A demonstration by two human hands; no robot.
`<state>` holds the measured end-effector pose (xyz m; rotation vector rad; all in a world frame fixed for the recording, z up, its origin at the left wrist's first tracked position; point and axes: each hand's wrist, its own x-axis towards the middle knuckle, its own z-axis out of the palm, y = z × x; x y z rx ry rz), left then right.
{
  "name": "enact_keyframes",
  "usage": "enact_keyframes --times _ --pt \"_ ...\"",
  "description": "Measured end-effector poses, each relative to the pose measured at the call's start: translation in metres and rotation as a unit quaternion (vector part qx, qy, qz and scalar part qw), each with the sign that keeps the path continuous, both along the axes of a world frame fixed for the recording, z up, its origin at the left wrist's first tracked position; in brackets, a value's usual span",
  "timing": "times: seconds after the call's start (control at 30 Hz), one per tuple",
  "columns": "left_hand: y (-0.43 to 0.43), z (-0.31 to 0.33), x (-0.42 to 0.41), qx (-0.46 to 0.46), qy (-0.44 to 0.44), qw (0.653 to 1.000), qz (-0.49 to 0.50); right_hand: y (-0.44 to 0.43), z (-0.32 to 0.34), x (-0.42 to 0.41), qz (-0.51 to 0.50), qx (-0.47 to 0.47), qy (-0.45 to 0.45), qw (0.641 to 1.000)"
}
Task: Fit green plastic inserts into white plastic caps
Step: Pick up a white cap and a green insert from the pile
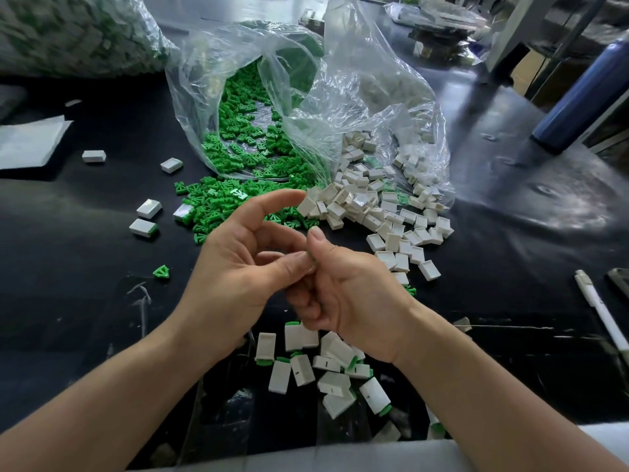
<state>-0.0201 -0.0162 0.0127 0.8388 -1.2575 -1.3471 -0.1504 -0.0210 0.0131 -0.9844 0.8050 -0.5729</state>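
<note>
Both hands meet above the middle of the table (68, 284), with the fingertips together. My left hand (245, 267) has the thumb pressed toward the right hand, and its forefinger is curved free above. My right hand (350, 301) has the fingers curled in and the thumb standing up. Between the two I pinch a small piece (310, 262). The fingers hide almost all of it and only a thin green edge shows, so I cannot tell if a cap is around it.

Behind the hands a clear bag (340, 97) lies open on its side. Green inserts (238, 195) spill from its left part onto the table and white caps (374, 206) from its right part; the two heaps touch. Near me, under my right wrist, lies a loose heap of finished caps (326, 369), white with green ends. One lone insert (161, 272) lies left of my left hand. A pen (602, 315) lies at the right edge, and a blue bottle (585, 93) is far right.
</note>
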Motion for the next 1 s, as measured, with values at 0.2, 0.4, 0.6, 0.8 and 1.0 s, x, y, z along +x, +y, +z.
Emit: enact_keyframes --times 0.2,0.4,0.6,0.8,1.0 --pt "0.0032 -0.0004 0.0011 -0.014 -0.007 1.000 -0.005 0.0017 0.0022 -0.0019 0.004 -0.017 0.007 1.000" --pt "0.0027 -0.0018 0.0004 -0.017 -0.008 1.000 -0.007 0.0031 0.0014 -0.0019 -0.001 -0.034 0.014 0.999" --pt "0.0037 -0.0017 0.0005 -0.020 -0.002 1.000 -0.008 0.0049 0.0028 -0.0021 0.002 -0.038 0.009 0.999" --pt "0.0040 -0.0009 0.0004 -0.011 0.013 1.000 -0.009 0.0062 0.0032 -0.0022 0.000 -0.037 0.006 0.999" --pt "0.0024 -0.0012 0.0012 -0.001 0.025 1.000 -0.008 0.0052 0.0047 -0.0009 0.000 -0.023 -0.002 1.000"
